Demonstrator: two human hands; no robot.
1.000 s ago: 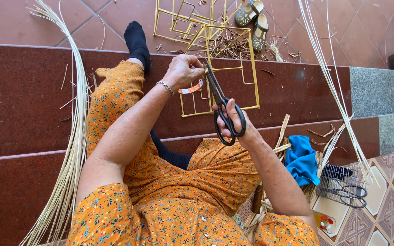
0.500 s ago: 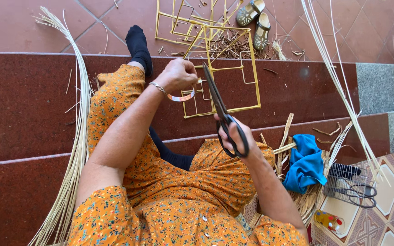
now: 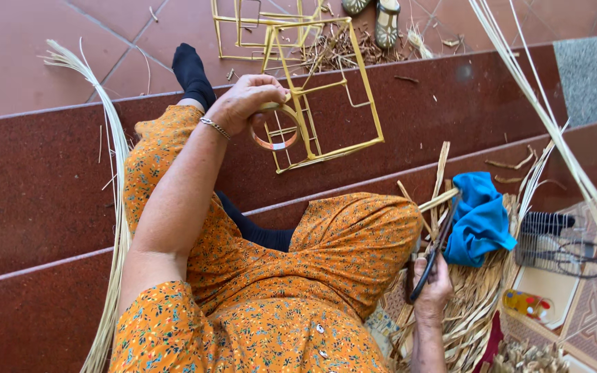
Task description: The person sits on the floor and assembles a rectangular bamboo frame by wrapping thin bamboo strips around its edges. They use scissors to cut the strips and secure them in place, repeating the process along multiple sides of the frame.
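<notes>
Bamboo frame (image 3: 326, 103), scissors (image 3: 428, 266) in hands

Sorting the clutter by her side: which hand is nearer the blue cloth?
Right. The right hand holds scissors just beside the blue cloth; the left hand is far off, at the frame.

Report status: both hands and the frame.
Left hand grips tape ring at bamboo frame. Right hand holds black scissors, low by blue cloth.
</notes>
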